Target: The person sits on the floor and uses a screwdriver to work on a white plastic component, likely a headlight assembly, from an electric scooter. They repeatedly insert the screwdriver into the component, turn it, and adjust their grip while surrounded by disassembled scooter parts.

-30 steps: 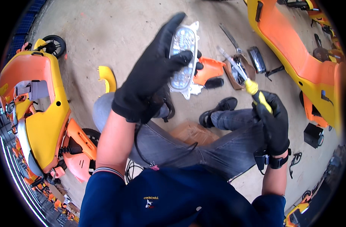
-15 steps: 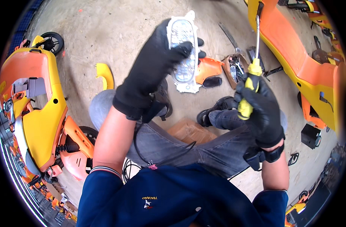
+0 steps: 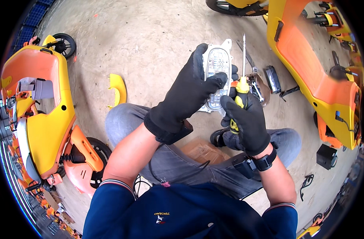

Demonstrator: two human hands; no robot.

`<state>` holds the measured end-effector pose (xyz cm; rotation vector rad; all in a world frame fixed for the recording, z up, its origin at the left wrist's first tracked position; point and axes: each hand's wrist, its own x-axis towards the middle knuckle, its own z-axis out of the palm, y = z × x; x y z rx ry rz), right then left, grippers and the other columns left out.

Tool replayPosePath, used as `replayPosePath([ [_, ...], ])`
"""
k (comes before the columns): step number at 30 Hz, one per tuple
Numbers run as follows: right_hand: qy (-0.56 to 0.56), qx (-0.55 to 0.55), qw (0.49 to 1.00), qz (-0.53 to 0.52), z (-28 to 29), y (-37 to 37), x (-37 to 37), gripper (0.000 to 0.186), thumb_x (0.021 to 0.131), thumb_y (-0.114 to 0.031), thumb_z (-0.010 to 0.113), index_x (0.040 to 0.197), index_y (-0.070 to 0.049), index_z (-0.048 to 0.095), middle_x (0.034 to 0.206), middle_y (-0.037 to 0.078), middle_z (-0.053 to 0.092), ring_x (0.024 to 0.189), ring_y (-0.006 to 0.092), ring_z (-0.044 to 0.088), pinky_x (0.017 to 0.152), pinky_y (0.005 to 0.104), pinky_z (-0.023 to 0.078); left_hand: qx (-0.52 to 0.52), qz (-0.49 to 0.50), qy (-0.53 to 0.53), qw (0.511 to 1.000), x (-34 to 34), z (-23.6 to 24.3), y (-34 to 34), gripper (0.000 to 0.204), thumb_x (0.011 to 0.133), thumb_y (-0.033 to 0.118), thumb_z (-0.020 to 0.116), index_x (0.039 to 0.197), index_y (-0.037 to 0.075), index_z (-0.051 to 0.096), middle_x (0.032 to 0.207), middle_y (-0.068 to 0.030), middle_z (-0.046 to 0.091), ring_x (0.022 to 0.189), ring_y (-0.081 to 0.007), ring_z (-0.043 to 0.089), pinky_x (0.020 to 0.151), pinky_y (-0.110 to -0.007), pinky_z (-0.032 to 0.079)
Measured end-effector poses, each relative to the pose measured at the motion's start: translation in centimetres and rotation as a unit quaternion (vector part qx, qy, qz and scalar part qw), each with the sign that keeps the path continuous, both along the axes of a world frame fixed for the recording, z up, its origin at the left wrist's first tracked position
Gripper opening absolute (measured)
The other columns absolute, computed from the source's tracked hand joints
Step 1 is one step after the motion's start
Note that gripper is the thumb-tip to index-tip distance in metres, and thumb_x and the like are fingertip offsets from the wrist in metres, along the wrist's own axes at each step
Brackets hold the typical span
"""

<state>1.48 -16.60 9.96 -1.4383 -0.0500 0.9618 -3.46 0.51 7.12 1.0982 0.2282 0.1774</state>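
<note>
An oval lamp unit (image 3: 218,59) with a clear lens and a pale housing is gripped by my gloved left hand (image 3: 186,91). My thumb lies across the lens, and fingertips show past its right edge. In my gloved right hand (image 3: 247,123) is a screwdriver (image 3: 242,85) with a yellow and black handle, its metal shaft pointing up, away from me. The right hand is close beside the lower right edge of the lamp unit; whether it touches the unit I cannot tell. The lamp's lower end is partly hidden by my hands.
Yellow and orange scooters stand at the left (image 3: 46,131) and right (image 3: 297,51). A curved yellow part (image 3: 117,89) lies on the concrete floor. A cardboard box (image 3: 202,150) sits between my legs. Beyond my right hand are a tool container (image 3: 264,93) and a dark rectangular unit (image 3: 272,79).
The lamp unit in my left hand has moved right and nearer to me. My right hand has brought the screwdriver left, beside the lamp. The whole view has shifted slightly.
</note>
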Motion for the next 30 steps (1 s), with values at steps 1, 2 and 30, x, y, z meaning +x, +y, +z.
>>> replayPosePath([
  [1, -0.004, 0.003, 1.000, 0.012, 0.0, 0.0, 0.1, 0.024, 0.091, -0.018, 0.072, 0.109, -0.004, 0.063, 0.084, 0.000, 0.062, 0.066, 0.0062, 0.057, 0.059, 0.0225, 0.051, -0.005, 0.004, 0.005, 1.000, 0.0, 0.0, 0.0, 0.062, 0.093, 0.003, 0.060, 0.147, 0.000, 0.030, 0.125, -0.0187, 0.063, 0.114, -0.0258, 0.065, 0.099, -0.037, 0.053],
  [2, -0.009, 0.005, 1.000, 0.024, 0.1, 0.1, 0.1, 0.023, 0.091, -0.017, 0.072, 0.108, -0.004, 0.063, 0.085, 0.000, 0.062, 0.067, 0.0060, 0.057, 0.059, 0.0224, 0.051, 0.006, 0.006, 0.002, 1.000, -0.1, -0.1, 0.1, 0.063, 0.092, 0.004, 0.062, 0.147, -0.001, 0.031, 0.125, -0.0170, 0.063, 0.113, -0.0237, 0.064, 0.098, -0.035, 0.052],
  [30, 0.013, 0.046, 0.998, 0.030, 1.1, 0.4, 0.2, 0.019, 0.091, -0.015, 0.072, 0.104, -0.006, 0.063, 0.088, -0.001, 0.064, 0.070, 0.0057, 0.058, 0.060, 0.0224, 0.049, -0.110, -0.074, 0.033, 0.991, -0.4, 1.1, 0.6, 0.047, 0.099, 0.020, 0.057, 0.138, -0.004, 0.050, 0.125, -0.0156, 0.065, 0.112, -0.0226, 0.066, 0.097, -0.034, 0.055],
])
